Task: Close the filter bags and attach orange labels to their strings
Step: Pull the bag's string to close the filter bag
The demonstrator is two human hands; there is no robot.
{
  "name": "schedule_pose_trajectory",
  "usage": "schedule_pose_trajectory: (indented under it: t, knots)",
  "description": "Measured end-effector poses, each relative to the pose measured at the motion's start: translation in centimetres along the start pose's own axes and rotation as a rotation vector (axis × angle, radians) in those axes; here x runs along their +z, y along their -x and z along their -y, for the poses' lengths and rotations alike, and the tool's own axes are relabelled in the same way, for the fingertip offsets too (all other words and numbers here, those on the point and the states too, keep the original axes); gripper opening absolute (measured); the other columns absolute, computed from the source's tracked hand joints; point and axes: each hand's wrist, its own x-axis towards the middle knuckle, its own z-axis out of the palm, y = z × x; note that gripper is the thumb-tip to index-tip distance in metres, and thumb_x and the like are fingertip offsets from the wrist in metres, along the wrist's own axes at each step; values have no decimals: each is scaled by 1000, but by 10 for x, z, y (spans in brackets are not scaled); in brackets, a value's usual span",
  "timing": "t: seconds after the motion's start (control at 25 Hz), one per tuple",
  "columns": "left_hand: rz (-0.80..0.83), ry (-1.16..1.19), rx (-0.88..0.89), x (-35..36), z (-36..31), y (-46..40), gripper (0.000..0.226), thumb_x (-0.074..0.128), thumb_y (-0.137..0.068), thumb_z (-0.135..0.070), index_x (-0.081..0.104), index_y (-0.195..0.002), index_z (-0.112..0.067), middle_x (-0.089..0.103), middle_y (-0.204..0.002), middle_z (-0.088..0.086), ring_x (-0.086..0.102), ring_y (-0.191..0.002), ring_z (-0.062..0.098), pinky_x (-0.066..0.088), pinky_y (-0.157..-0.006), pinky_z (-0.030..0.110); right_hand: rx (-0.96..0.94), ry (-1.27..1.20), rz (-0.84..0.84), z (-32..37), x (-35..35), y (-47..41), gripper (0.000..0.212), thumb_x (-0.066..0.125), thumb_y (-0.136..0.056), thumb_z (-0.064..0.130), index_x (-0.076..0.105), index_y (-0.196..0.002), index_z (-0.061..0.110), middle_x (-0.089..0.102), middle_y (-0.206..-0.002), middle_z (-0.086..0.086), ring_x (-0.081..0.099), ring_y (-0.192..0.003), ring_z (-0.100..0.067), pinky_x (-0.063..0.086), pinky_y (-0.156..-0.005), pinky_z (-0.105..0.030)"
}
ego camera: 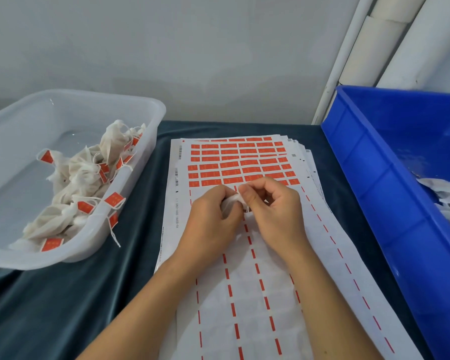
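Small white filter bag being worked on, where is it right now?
Head view, centre: the small white filter bag is pinched between the left hand and right hand, above the white label sheet.

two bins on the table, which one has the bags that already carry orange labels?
The clear bin on the left: its filter bags carry orange labels on their strings. The blue bin on the right shows only white material, no orange.

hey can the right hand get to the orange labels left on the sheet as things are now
Probably yes, once freed: the right hand is pinching the filter bag with the left hand, but the orange labels lie uncovered just beyond its fingers.
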Motion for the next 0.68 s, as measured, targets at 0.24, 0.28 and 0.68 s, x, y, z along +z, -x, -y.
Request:
schedule_pose_trajectory:
  t: [0.24,0.28,0.68]
  knots:
    - [-22,18,7,-1,-2,2,12,65,-101,-29,66,-92,-37,69,-84,-20,64,-91,-3,48,-73,5,126,-122,17,-1,-2,-2,12,72,-96,35,78,-98,26,77,-89,13,75,-83,-10,62,-67,-22]
    - [-28,29,13,-2,-2,2,12,64,-101,-29,68,-93,-37,69,-84,-20,64,-91,-3,48,-72,5,154,-160,25,-1,-1,-2,11,72,-96,33,78,-98,24,77,-87,9,76,-77,-13,62,-63,-24]
    - [62,227,-6,-10,-4,-1,8,68,-99,-35,74,-93,-35,74,-89,-18,70,-90,4,51,-73,9,199,-141,48,-5,9,1,9,68,-100,21,75,-96,26,76,-86,10,74,-77,-10,59,-62,-21]
